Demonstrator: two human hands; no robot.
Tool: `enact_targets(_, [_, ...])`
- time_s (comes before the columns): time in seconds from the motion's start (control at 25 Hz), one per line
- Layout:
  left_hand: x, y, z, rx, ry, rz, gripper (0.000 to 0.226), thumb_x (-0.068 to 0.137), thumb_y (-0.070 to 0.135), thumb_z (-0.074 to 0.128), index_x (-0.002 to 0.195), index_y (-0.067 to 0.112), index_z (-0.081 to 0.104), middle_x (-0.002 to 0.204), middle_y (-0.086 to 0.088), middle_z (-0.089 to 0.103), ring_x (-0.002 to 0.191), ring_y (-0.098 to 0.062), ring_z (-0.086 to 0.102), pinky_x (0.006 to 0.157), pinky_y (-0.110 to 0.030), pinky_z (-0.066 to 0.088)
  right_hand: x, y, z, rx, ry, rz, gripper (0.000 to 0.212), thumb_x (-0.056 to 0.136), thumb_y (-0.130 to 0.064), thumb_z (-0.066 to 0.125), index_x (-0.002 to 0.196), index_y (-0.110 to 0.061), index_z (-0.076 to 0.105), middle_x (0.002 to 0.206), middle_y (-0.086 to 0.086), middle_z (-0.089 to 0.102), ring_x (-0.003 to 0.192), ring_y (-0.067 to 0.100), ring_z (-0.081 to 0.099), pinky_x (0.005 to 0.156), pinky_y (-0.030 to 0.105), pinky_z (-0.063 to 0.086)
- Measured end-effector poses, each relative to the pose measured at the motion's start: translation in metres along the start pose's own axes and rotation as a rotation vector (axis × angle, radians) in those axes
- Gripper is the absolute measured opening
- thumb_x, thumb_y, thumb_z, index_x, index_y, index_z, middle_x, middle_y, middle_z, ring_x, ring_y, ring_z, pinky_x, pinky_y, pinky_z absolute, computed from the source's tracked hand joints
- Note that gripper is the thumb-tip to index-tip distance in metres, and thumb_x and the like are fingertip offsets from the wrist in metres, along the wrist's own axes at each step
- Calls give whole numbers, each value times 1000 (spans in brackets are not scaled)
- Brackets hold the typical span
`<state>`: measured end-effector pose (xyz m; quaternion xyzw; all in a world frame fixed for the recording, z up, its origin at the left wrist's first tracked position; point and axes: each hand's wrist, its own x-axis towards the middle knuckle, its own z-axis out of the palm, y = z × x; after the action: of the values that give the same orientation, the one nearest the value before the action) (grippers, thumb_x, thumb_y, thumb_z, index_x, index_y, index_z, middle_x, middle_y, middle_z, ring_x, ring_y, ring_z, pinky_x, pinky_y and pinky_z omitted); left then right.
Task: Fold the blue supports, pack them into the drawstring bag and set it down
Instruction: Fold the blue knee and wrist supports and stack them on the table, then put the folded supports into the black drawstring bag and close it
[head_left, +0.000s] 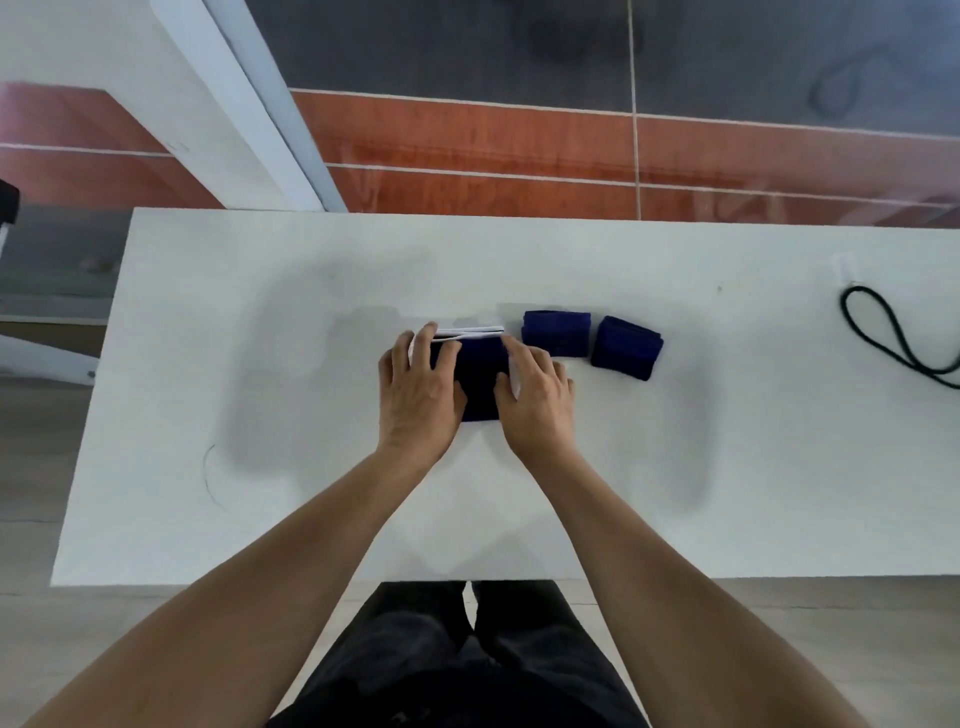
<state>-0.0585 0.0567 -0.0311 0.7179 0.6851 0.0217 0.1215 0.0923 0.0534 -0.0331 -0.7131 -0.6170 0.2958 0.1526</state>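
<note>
A dark blue support (480, 379) lies flat on the white table (260, 364) between my hands. Thin white fabric edges (470, 330) show along its far side and right side; whether they belong to the drawstring bag is unclear. My left hand (415, 389) grips its left side, fingers curled over the far left corner. Its right side is held under my right hand (535, 395), fingers pointing inward. Two folded blue supports (557, 332) (626, 347) lie side by side just right of my right hand.
A black cord loop (883, 332) lies at the table's far right. Beyond the far table edge are red and grey floor tiles and a white table leg (249, 104). My dark trousers show below the near edge.
</note>
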Motion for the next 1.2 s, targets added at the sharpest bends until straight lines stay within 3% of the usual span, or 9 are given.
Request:
enact_targets(0.2, [31, 40, -20, -59, 68, 164, 43, 92, 19, 56, 135, 19, 52, 141, -5, 52, 130, -31, 42, 107, -44, 36, 7, 20, -40, 28, 191, 50, 45, 94, -18, 58, 138, -23, 55, 131, -1, 59, 117, 24, 50, 103, 37, 39])
enact_targets(0.36, [57, 83, -22, -51, -37, 271, 48, 97, 24, 51, 144, 22, 42, 148, -2, 47, 135, -28, 38, 111, -42, 30, 20, 49, -74, -66, 229, 118, 39, 92, -20, 57, 132, -23, 57, 127, 1, 59, 115, 27, 50, 99, 38, 36])
enact_targets(0.56, [80, 112, 3, 15, -249, 239, 67, 97, 31, 54, 155, 23, 21, 159, -4, 31, 144, -31, 28, 116, -46, 26, 43, 84, -103, -179, 87, 136, 56, 92, -23, 59, 146, -23, 43, 145, 2, 48, 132, 27, 41, 108, 39, 28])
enact_targets(0.76, [77, 143, 30, 33, -326, 133, 61, 95, 17, 55, 151, 21, 29, 151, -5, 39, 134, -34, 35, 106, -50, 37, 72, 125, -119, -307, -169, 106, 61, 96, -35, 56, 153, -29, 33, 155, -2, 40, 142, 27, 33, 115, 42, 21])
enact_targets(1.0, [52, 149, 36, -28, -266, 15, 52, 90, 27, 68, 137, 27, 45, 124, -13, 54, 112, -36, 48, 97, -45, 42, 71, 135, -118, -339, -209, 54, 47, 94, -34, 61, 138, -26, 47, 130, 6, 54, 122, 32, 48, 106, 43, 27])
enact_targets(1.12, [39, 155, 35, -24, -280, -24, 51, 87, 35, 71, 132, 29, 47, 119, -10, 49, 107, -36, 52, 93, -47, 43, 59, 138, -121, -271, -215, 145, 42, 94, -31, 63, 132, -18, 50, 124, 11, 48, 114, 34, 52, 99, 43, 37])
enact_targets(1.2, [33, 155, 35, -102, -295, 22, 52, 85, 29, 74, 130, 27, 49, 115, -11, 46, 101, -35, 56, 87, -46, 50, 47, 141, -124, -127, -187, 185, 35, 95, -23, 63, 126, -14, 52, 122, 10, 41, 101, 35, 57, 86, 39, 44])
